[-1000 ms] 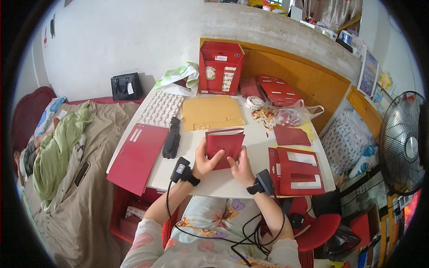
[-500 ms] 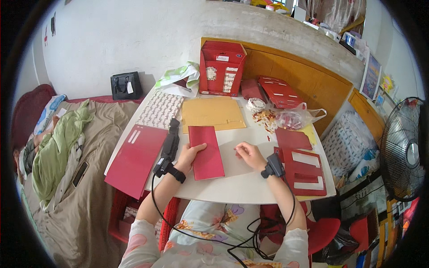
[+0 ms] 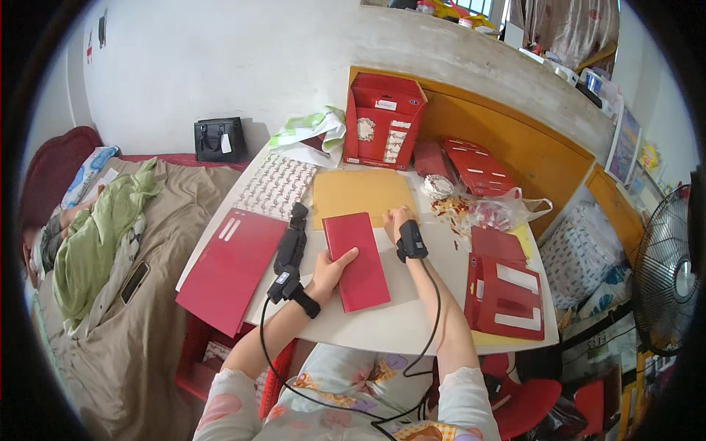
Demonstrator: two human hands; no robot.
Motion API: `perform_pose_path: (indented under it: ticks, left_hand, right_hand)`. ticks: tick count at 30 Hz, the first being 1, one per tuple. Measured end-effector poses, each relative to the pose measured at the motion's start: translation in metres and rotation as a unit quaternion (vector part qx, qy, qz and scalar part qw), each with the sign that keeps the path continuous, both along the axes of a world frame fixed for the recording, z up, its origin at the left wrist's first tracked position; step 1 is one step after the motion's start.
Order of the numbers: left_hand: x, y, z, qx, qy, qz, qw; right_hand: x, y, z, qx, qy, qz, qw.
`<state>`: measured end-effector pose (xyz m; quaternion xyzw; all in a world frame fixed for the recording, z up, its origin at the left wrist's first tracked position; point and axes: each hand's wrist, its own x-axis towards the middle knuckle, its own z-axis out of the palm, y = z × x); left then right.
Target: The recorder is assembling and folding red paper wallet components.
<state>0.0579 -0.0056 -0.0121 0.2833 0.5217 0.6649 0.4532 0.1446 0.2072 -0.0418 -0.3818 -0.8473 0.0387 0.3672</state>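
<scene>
In my left hand (image 3: 329, 272) is a folded dark red card (image 3: 362, 273), with the thumb on top and the other fingers hidden beneath. My right hand (image 3: 399, 220) is closed, its fingers curled at the lower right edge of a tan cardboard sheet (image 3: 353, 192). What those fingers hold, if anything, is hidden. Left of the card lies a larger dark red sheet (image 3: 235, 268) with slots near its top. A white sheet with rows of printed motifs (image 3: 276, 184) is behind it.
A red display box (image 3: 382, 125) stands at the back of the white table (image 3: 346, 327). To the right are small scraps (image 3: 450, 214), a clear plastic bag (image 3: 496, 212) and red die-cut cards (image 3: 507, 298). A fan (image 3: 673, 272) stands far right, a bed (image 3: 176, 250) at left. Cables trail from both wrists.
My right hand has moved left and away from me to the tan sheet's edge. The red card stays in my left hand. The whole view has shifted slightly.
</scene>
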Motion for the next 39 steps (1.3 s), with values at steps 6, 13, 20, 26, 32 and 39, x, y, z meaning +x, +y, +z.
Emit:
perform_pose_path:
  ticks: [6,13,20,26,32,39]
  left_hand:
    - [-0.006,0.000,-0.008,0.032,-0.011,0.043,0.998]
    - [0.001,-0.004,0.011,0.012,0.005,0.057,0.998]
    - [-0.005,-0.002,-0.002,0.074,0.010,0.077,0.994]
    - [-0.004,0.000,-0.004,0.080,0.014,0.079,0.994]
    - [-0.004,0.001,-0.003,0.074,0.015,0.088,0.993]
    - [-0.006,-0.001,-0.004,0.078,0.014,0.100,0.992]
  right_hand:
    - [-0.022,-0.016,0.011,-0.050,-0.042,-0.088,0.994]
    - [-0.028,-0.009,0.002,-0.028,-0.003,-0.130,0.991]
    - [-0.027,-0.014,0.000,-0.084,0.048,-0.099,0.990]
    - [-0.029,-0.013,-0.011,-0.030,0.085,-0.125,0.988]
    - [-0.017,-0.006,-0.004,-0.078,0.015,-0.110,0.991]
    - [-0.004,-0.019,0.031,-0.221,0.009,-0.058,0.974]
